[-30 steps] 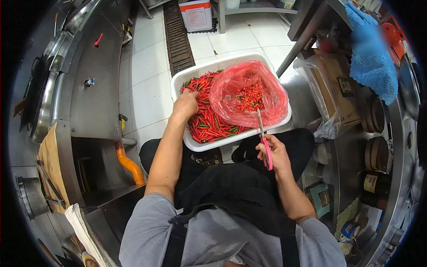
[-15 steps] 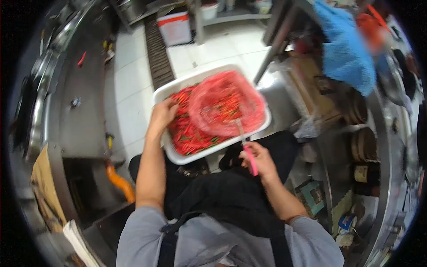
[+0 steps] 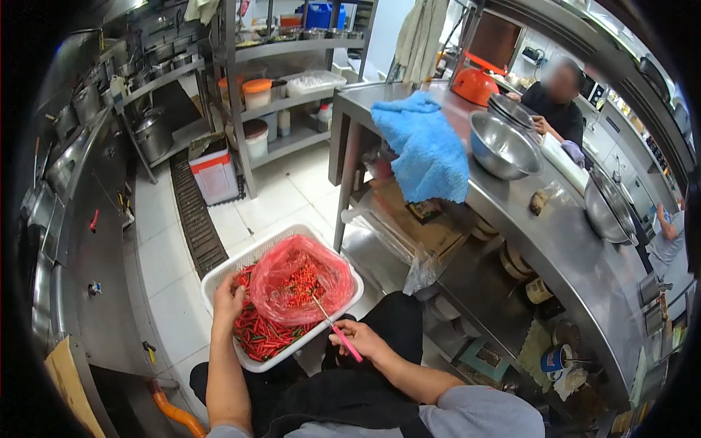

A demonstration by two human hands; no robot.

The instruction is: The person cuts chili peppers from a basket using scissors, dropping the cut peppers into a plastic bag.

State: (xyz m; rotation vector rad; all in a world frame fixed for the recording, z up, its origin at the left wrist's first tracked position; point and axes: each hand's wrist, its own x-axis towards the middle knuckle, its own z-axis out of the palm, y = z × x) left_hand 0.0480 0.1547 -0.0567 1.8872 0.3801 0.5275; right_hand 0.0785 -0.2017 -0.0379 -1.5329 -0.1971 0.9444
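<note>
A white plastic basket [image 3: 207,281] full of red chilies [image 3: 266,337], with a few green ones among them, sits in front of my knees. On its right part lies an open red plastic bag [image 3: 337,288] containing cut chili pieces [image 3: 298,283]. My right hand [image 3: 356,340] grips pink-handled scissors [image 3: 347,346], their blades pointing into the bag's mouth. At the basket's left side, my left hand [image 3: 228,298] has its fingers curled together over the chilies. What its fingertips hold is hidden.
To the right runs a steel counter [image 3: 504,197] with a blue cloth [image 3: 427,150], metal bowls [image 3: 504,150] and an orange-red appliance [image 3: 478,82]. Another person [image 3: 561,98] stands behind it. A white bin [image 3: 213,171] stands beside the floor drain grate [image 3: 193,219]. Shelves [image 3: 292,98] hold tubs.
My view has tilted up and swung right, so the basket appears lower and the counter shows more. The scissors stay in my right hand, and my left hand is still at the basket's left side.
</note>
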